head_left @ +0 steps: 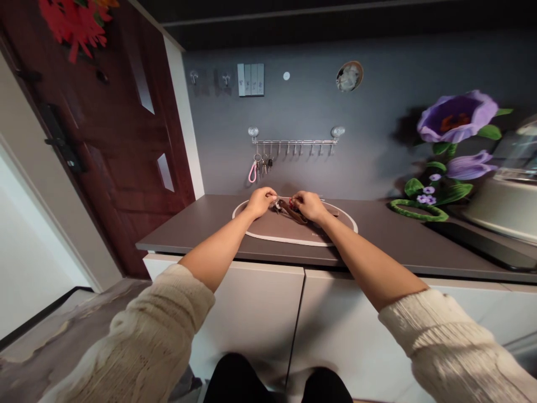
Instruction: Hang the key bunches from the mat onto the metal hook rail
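Observation:
Both of my hands are over a brown oval mat with a pale rim, on the counter. The fingers of my left hand are pinched together beside a small shiny metal piece; what they grip is too small to make out. My right hand is closed too, its fingertips at a small red item that they partly cover. Between the hands a brown strap-like piece lies on the mat, one end near the metal piece. Part of a flat brownish object shows behind my right wrist.
Keys with a pink loop hang from a clear hook rail on the wall. A purple flower ornament, a dark flat slab and a pale rounded appliance stand right. Cabinet doors are below; a dark red door is left.

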Tool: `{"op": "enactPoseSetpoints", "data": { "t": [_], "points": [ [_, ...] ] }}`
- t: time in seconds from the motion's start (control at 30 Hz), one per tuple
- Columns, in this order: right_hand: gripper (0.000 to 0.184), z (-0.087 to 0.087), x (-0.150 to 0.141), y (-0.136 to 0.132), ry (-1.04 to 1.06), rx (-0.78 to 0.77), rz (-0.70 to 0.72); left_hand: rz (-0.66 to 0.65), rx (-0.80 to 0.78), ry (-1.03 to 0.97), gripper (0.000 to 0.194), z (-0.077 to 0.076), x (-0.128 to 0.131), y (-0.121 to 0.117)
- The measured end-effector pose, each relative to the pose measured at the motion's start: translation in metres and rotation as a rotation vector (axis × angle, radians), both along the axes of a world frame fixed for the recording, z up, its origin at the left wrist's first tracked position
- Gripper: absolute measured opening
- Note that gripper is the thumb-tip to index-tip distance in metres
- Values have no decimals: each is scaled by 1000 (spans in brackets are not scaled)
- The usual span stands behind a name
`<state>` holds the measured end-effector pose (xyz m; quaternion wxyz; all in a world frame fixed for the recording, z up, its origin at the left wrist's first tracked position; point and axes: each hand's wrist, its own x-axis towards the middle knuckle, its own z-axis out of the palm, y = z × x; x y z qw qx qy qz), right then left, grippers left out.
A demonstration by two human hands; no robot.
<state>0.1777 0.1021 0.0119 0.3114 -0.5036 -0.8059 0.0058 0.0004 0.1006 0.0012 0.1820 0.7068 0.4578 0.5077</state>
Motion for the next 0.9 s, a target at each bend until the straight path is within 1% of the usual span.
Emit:
{"op": "enactPoseSetpoints", "data": {
  "t": [0.13,0.27,0.47,0.7,0.9],
  "points": [
    [19,1,-1,-1,47,-13,-21,-101,-138,-280,4,1,4,-2],
    [18,3,-2,-4,123,-33,-3,-159,-187,-416,2,3,4,-4],
    [20,5,-3,-7,239,-56,78,-247,-239,-523,9,3,3,-4],
    [27,9,-5,-14,252,-59,183,-294,-282,-596,13,7,4,-7],
    [30,8,-6,-18,340,-158,273,-330,-292,-582,19,5,5,-7]
  ]
}}
